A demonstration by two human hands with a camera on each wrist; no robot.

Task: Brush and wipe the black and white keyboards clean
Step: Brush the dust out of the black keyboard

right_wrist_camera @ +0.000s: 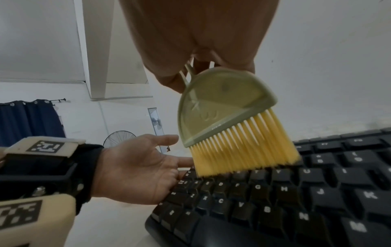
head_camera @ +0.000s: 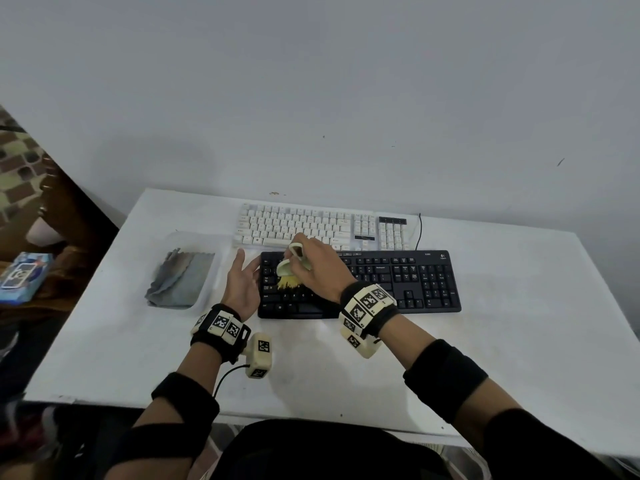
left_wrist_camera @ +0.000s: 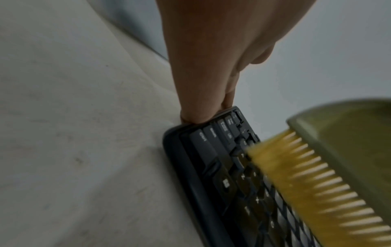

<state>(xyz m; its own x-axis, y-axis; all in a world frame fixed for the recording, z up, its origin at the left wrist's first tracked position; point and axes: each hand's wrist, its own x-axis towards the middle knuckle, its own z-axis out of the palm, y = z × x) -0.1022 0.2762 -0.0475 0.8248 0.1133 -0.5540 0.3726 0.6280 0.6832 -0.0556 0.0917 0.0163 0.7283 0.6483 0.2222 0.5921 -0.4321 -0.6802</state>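
Observation:
A black keyboard (head_camera: 408, 282) lies in the middle of the white table, with a white keyboard (head_camera: 304, 225) just behind it. My right hand (head_camera: 317, 268) grips the handle of a small brush (head_camera: 289, 271) with a pale green head (right_wrist_camera: 220, 108) and yellow bristles (right_wrist_camera: 243, 150). The bristles touch the letter keys on the black keyboard's (right_wrist_camera: 285, 192) left half. My left hand (head_camera: 242, 285) lies with straight fingers against the black keyboard's left edge (left_wrist_camera: 175, 150); its fingers (left_wrist_camera: 196, 93) press that end.
A grey cloth (head_camera: 181, 278) lies in a clear shallow tray (head_camera: 207, 237) left of the keyboards. A black cable (head_camera: 419, 230) runs off the table's back by the white keyboard. A blue box (head_camera: 22, 277) sits off the table at far left.

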